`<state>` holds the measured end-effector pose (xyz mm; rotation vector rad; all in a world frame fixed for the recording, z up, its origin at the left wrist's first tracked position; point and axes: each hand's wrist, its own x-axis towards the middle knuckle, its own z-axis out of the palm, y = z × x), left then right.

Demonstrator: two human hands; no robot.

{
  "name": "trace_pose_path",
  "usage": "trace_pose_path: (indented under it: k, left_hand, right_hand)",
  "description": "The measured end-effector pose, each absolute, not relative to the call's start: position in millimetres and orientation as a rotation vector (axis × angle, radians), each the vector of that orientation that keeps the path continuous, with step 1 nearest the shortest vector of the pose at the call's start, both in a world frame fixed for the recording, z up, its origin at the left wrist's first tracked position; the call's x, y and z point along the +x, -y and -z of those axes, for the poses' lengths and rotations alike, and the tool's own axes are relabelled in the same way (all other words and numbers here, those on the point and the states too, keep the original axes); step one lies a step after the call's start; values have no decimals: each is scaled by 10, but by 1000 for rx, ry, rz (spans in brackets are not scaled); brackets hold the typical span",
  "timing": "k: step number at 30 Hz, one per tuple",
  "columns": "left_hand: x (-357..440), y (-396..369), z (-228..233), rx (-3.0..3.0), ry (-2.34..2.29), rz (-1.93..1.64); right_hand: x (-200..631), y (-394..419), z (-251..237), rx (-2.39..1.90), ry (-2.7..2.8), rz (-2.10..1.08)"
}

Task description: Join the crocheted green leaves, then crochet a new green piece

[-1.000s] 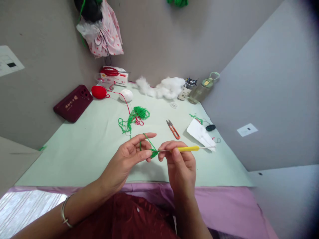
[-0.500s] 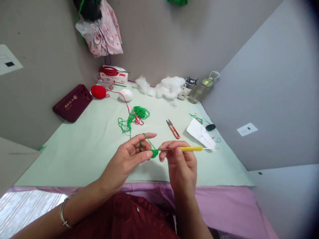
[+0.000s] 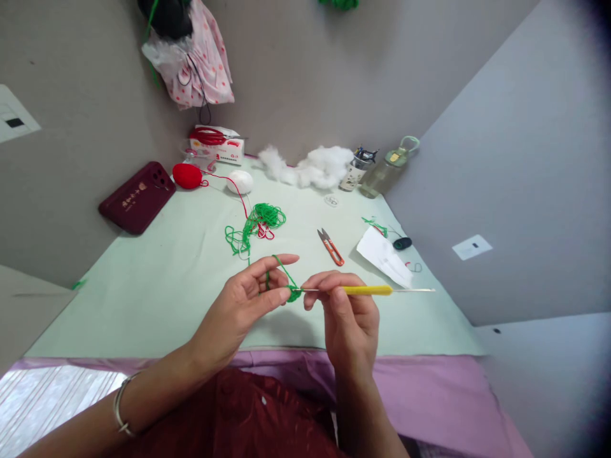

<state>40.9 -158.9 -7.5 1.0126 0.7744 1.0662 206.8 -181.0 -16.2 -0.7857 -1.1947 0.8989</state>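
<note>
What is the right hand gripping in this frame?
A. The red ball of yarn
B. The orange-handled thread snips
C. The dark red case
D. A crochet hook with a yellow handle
D. The right hand pinches the yellow-handled crochet hook, whose tip meets the small green crochet piece held by the left hand; the snips lie untouched on the table.

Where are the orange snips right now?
In the head view the orange snips lie on the green mat, right of centre, between the green yarn tangle and the white paper, beyond the right hand.
</note>
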Motion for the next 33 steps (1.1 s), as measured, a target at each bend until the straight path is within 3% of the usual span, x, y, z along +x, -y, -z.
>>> trace_pose_path:
  k: [13, 27, 33]
  left_hand:
    - [443, 1608, 81, 1169, -889, -1183]
    - [462, 1669, 100, 1331, -985, -1304]
    - [486, 1633, 68, 852, -730, -1049]
  right_hand:
    - [2072, 1922, 153, -905, 1759, -159]
    - [2064, 1895, 173, -881, 1699, -161]
    - [2006, 1888, 360, -944, 1777, 368]
